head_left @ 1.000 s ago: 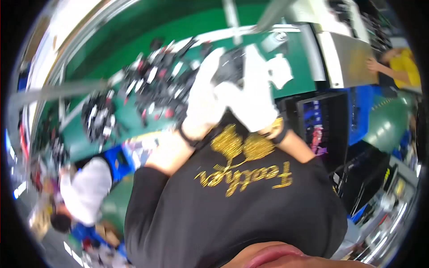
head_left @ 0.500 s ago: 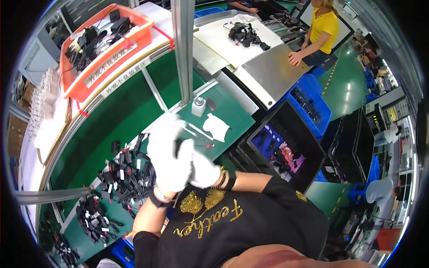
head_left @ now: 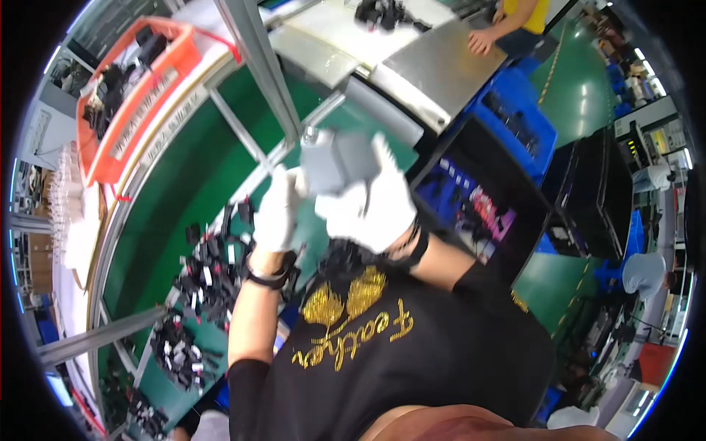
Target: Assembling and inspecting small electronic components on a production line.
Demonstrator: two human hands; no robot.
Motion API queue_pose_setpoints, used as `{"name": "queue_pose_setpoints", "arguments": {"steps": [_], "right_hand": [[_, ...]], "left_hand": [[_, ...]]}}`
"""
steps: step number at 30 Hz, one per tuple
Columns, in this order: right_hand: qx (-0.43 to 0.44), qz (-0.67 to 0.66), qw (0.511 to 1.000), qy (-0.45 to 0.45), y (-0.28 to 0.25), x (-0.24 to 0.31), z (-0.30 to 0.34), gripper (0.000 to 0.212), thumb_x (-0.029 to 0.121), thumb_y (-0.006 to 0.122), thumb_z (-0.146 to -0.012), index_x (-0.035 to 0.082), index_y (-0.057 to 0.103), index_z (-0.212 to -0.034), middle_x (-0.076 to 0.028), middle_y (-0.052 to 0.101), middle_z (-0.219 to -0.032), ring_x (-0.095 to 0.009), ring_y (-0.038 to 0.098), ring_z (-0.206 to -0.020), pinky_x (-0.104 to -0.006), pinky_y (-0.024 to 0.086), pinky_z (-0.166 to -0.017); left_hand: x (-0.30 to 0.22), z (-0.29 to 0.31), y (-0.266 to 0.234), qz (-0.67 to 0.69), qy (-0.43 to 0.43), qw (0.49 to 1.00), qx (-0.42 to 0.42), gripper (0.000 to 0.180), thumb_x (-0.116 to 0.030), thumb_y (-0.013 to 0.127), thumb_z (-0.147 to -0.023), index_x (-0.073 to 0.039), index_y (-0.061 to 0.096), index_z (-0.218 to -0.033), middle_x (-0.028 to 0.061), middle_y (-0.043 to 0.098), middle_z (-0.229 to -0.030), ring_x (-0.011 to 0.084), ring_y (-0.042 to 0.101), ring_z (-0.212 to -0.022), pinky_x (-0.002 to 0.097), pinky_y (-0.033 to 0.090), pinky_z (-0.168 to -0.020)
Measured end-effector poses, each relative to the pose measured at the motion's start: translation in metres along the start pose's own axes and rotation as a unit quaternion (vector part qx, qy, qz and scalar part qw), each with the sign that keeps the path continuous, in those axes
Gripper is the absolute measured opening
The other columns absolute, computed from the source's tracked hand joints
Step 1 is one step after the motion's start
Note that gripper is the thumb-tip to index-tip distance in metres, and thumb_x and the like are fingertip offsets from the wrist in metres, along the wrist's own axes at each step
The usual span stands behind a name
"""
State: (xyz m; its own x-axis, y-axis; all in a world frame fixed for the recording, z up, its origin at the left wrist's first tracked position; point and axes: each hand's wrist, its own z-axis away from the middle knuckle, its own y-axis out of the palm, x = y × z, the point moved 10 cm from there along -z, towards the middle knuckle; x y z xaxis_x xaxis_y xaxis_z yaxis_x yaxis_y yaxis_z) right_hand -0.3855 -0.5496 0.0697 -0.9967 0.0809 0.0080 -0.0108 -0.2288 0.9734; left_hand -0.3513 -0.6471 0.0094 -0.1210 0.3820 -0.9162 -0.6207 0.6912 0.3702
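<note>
My right hand [head_left: 375, 209], in a white glove, grips a grey, box-shaped power adapter [head_left: 342, 162], blurred by motion. My left hand [head_left: 278, 213], gloved in white too, has its fingertips at the adapter's lower left edge. Below the right hand hangs a bundle of black cable [head_left: 346, 256], close to my shirt. Just behind the adapter shows the metal cap of a bottle [head_left: 310, 135]; the rest of the bottle is mostly hidden.
Piles of black adapters with cables [head_left: 209, 275] lie on the green bench to the left. An orange bin [head_left: 136, 125] stands on the far-left shelf. A metal post [head_left: 257, 66] rises ahead. To the right are a screen [head_left: 478, 213], a blue crate [head_left: 544, 140] and a co-worker's hand [head_left: 482, 40].
My hands were close together and blurred; now they are apart, with the grey adapter showing between them. The right hand has moved up and to the right. The whole view has shifted.
</note>
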Motion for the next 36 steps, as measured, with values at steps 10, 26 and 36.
{"name": "queue_pose_setpoints", "arguments": {"steps": [10,26,36], "right_hand": [[0.051,0.397,0.865,-0.303,-0.004,0.103,0.024,0.048,0.012,0.068,-0.079,-0.004,0.041,-0.115,-0.015,0.064,-0.102,-0.022,0.066,-0.087,-0.0320,0.055,-0.079],[0.130,0.078,0.988,-0.039,-0.047,0.013,0.027,0.046,0.054,0.039,-0.094,0.017,0.047,-0.121,-0.002,0.060,-0.083,-0.009,0.053,-0.048,-0.0208,0.037,-0.033],[-0.072,0.137,0.984,-0.089,-0.051,0.059,0.058,0.060,0.070,0.031,-0.087,0.021,0.050,-0.117,-0.014,0.060,-0.069,-0.019,0.047,-0.037,-0.0266,0.034,-0.030]], "left_hand": [[0.054,0.055,0.100,0.169,-0.200,0.930,0.258,0.065,-0.049,0.021,-0.100,0.003,0.044,-0.129,0.0111,0.058,-0.118,0.0206,0.059,-0.101,0.0288,0.046,-0.090],[-0.042,0.005,0.150,-0.419,0.006,0.866,0.274,0.031,-0.007,0.071,-0.072,0.000,0.060,-0.100,0.0032,0.063,-0.088,0.0102,0.059,-0.079,0.0247,0.049,-0.075],[-0.035,-0.013,0.176,-0.478,0.133,0.840,0.221,0.031,-0.020,0.042,-0.097,-0.001,0.067,-0.102,0.0103,0.066,-0.093,0.0170,0.062,-0.081,0.0290,0.048,-0.076]]}}
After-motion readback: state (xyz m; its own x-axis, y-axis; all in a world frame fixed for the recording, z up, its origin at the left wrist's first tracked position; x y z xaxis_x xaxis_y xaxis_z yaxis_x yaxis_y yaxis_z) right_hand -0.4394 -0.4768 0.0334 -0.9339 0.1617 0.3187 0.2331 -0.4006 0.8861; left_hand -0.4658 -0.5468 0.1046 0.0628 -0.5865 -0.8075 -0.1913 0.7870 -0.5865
